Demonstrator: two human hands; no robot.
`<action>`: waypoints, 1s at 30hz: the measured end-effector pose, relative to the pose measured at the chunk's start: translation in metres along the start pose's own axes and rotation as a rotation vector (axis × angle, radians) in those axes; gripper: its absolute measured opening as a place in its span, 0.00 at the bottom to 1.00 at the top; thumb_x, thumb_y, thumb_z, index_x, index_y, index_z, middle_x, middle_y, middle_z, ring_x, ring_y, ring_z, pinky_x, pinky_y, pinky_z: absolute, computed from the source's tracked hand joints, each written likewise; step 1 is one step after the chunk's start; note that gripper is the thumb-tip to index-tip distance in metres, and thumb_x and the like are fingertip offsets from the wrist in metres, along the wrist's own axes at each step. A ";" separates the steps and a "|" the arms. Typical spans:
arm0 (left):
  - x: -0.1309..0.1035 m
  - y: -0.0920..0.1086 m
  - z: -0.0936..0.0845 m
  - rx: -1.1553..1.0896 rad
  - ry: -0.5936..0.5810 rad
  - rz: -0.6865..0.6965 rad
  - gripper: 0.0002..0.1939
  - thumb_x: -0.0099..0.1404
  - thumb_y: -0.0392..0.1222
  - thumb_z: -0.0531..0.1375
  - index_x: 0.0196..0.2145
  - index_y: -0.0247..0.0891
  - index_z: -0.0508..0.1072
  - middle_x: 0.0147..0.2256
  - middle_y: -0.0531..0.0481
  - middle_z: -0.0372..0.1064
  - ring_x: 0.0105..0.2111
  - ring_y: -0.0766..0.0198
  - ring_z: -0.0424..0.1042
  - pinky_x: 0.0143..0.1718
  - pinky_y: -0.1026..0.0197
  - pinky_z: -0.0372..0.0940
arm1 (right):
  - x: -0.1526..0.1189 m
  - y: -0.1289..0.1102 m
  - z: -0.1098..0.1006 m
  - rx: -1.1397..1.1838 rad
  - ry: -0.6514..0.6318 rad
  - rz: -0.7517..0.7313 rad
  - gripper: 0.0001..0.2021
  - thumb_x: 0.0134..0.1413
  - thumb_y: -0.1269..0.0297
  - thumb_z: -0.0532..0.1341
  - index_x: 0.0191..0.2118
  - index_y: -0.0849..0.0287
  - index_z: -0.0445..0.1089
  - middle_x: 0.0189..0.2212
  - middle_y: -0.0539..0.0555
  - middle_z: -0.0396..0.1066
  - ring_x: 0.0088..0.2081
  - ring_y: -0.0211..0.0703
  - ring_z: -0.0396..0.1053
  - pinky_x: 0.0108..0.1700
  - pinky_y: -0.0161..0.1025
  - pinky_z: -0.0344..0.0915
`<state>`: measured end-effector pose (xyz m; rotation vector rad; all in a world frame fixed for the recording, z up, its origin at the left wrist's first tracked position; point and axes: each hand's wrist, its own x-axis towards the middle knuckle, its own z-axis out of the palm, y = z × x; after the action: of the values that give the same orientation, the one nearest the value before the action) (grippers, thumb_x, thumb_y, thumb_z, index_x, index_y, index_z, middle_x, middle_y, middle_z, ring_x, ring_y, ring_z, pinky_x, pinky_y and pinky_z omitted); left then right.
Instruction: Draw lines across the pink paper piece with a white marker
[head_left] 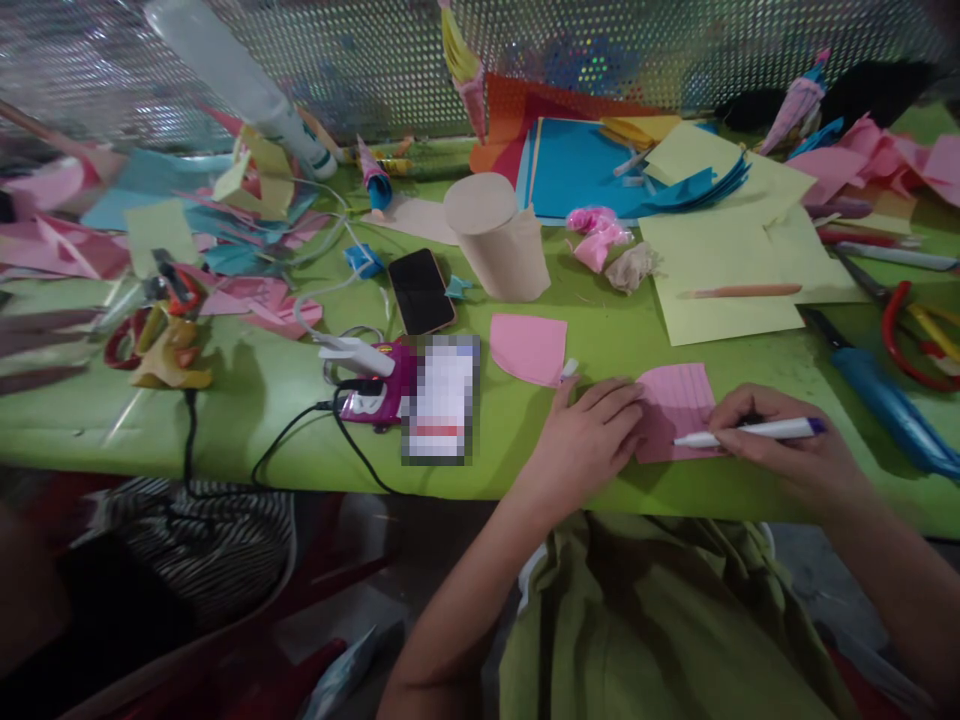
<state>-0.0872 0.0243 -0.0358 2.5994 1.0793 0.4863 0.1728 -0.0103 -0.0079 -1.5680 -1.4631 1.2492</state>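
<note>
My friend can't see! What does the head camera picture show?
A person's right hand holds a white marker over lined pink paper, and the left hand rests at its edge. Around them, a green table holds a black phone, a cutter and blue paper.

A green desk [517, 465] carries a black phone [421, 290], a beige cylinder [499, 245] and a blue-handled tool [877, 392]. Lined pink paper [673, 405] lies by its near edge.
</note>
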 end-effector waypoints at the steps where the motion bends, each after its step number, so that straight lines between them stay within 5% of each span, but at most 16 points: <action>1: 0.000 0.000 0.000 0.005 -0.003 0.004 0.16 0.79 0.42 0.56 0.60 0.42 0.75 0.65 0.44 0.71 0.65 0.53 0.69 0.70 0.39 0.54 | 0.004 -0.001 -0.001 0.013 0.045 -0.014 0.12 0.59 0.50 0.69 0.34 0.52 0.75 0.29 0.50 0.73 0.30 0.43 0.66 0.31 0.41 0.58; 6: -0.001 0.000 0.000 0.036 -0.013 0.008 0.12 0.77 0.45 0.59 0.50 0.40 0.79 0.63 0.44 0.73 0.62 0.50 0.71 0.69 0.38 0.57 | 0.029 -0.010 0.004 -0.090 0.173 -0.098 0.14 0.59 0.47 0.69 0.38 0.52 0.76 0.33 0.51 0.76 0.33 0.45 0.70 0.34 0.42 0.65; 12: -0.002 0.000 -0.002 0.015 0.003 0.007 0.15 0.79 0.48 0.57 0.55 0.41 0.76 0.60 0.46 0.75 0.62 0.53 0.71 0.72 0.37 0.53 | 0.047 -0.014 0.015 -0.142 0.172 -0.147 0.12 0.60 0.50 0.68 0.37 0.53 0.74 0.31 0.50 0.75 0.32 0.44 0.70 0.33 0.41 0.66; 30: -0.002 0.001 -0.004 -0.046 0.025 -0.019 0.13 0.80 0.46 0.55 0.51 0.41 0.77 0.59 0.46 0.77 0.61 0.55 0.74 0.70 0.39 0.56 | 0.043 -0.011 0.015 -0.184 0.086 -0.131 0.10 0.64 0.51 0.66 0.36 0.51 0.73 0.35 0.53 0.79 0.37 0.49 0.74 0.38 0.45 0.70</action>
<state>-0.0897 0.0232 -0.0320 2.5480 1.0869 0.5342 0.1521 0.0318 -0.0121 -1.5942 -1.6350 0.9843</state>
